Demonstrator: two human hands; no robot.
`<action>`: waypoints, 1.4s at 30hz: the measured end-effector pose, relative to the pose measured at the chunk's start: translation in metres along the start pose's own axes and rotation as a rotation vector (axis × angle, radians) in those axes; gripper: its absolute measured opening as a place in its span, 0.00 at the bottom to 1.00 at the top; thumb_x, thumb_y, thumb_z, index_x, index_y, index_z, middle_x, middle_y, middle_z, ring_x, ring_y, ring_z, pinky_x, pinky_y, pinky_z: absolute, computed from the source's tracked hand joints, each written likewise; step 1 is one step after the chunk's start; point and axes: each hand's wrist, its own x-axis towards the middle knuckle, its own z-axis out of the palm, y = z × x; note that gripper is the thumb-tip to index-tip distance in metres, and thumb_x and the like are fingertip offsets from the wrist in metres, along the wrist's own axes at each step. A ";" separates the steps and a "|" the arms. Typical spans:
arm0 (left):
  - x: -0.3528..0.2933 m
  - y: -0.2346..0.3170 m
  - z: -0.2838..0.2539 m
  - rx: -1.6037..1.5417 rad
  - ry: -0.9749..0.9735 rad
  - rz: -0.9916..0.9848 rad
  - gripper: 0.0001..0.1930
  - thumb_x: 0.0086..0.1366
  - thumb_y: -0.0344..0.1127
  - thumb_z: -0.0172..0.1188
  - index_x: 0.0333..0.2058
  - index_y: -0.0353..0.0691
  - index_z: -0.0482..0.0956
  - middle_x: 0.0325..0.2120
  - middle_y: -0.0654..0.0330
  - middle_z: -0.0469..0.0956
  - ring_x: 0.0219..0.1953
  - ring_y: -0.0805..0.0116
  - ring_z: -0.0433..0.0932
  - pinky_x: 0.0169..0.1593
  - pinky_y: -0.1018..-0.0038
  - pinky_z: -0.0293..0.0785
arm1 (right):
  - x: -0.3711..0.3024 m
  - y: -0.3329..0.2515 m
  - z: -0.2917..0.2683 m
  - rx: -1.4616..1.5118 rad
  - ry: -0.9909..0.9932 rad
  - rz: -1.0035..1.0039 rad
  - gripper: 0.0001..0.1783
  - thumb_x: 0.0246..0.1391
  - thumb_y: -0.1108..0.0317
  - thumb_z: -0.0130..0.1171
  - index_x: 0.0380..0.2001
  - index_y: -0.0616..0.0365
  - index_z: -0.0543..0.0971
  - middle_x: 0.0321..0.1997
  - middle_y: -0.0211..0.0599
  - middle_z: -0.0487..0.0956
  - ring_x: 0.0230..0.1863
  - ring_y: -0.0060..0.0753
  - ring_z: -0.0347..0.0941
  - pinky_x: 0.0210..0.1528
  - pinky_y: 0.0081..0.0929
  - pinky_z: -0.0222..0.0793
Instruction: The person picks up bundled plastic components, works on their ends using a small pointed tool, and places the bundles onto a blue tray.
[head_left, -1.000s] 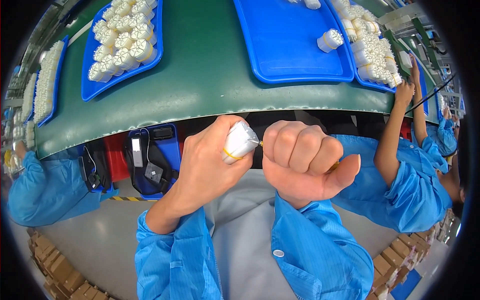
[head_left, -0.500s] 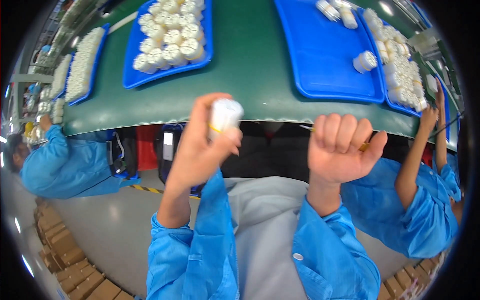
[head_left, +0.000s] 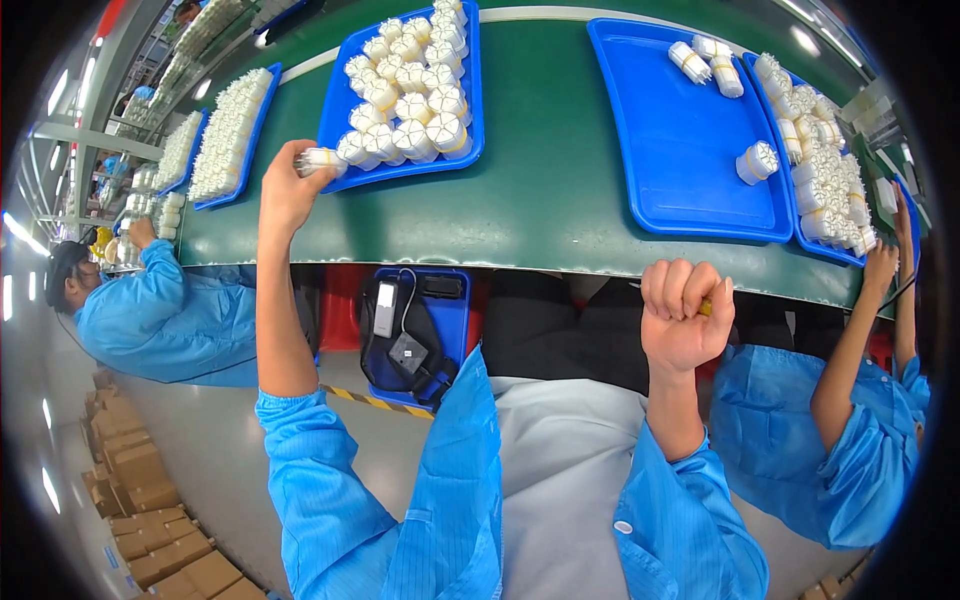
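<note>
My left hand point(head_left: 287, 198) grips a white segmented cylinder point(head_left: 321, 160) at the near left corner of a blue tray point(head_left: 425, 168). That tray carries rows of similar white cylinders point(head_left: 412, 106), some with a yellow band round them. In front of the green table's near edge, my right hand point(head_left: 685, 318) is closed in a fist around a slim tool point(head_left: 706, 307). A bit of yellow shows between its fingers and a thin tip pokes out at the left; the rest is hidden.
A second blue tray point(head_left: 690, 180) holds a few cylinders; a fuller tray point(head_left: 828, 180) adjoins it. More filled trays point(head_left: 232, 135) stand at the left of the green table point(head_left: 545, 150). Co-workers in blue sit left point(head_left: 165, 325) and right point(head_left: 800, 430). Cartons point(head_left: 140, 470) line the floor.
My left hand has carried the white cylinder from in front of me, leftward and away, to the left tray's corner. My right hand stays closed around the slim tool. The view has shifted.
</note>
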 end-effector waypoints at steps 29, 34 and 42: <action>-0.140 0.209 0.135 -1.120 -0.214 0.237 0.30 0.59 0.32 0.63 0.59 0.29 0.66 0.54 0.49 0.72 0.55 0.61 0.72 0.58 0.65 0.68 | 0.049 -0.036 0.003 -0.207 0.059 0.520 0.17 0.63 0.55 0.53 0.43 0.58 0.70 0.29 0.41 0.81 0.13 0.11 0.55 0.13 0.13 0.43; -0.153 0.229 0.149 -1.420 -0.405 -0.030 0.28 0.65 0.41 0.60 0.58 0.29 0.65 0.54 0.47 0.74 0.51 0.64 0.76 0.53 0.69 0.72 | 0.004 -0.003 0.031 -0.047 0.103 0.625 0.19 0.67 0.51 0.47 0.45 0.58 0.70 0.22 0.30 0.73 0.13 0.11 0.54 0.15 0.13 0.42; -0.156 0.214 0.147 -1.514 -0.498 -0.166 0.24 0.62 0.40 0.61 0.52 0.31 0.70 0.39 0.48 0.80 0.42 0.60 0.81 0.50 0.67 0.75 | 0.005 -0.015 -0.001 -0.124 0.083 0.345 0.38 0.65 0.34 0.27 0.16 0.55 0.63 0.13 0.24 0.56 0.16 0.18 0.47 0.19 0.21 0.41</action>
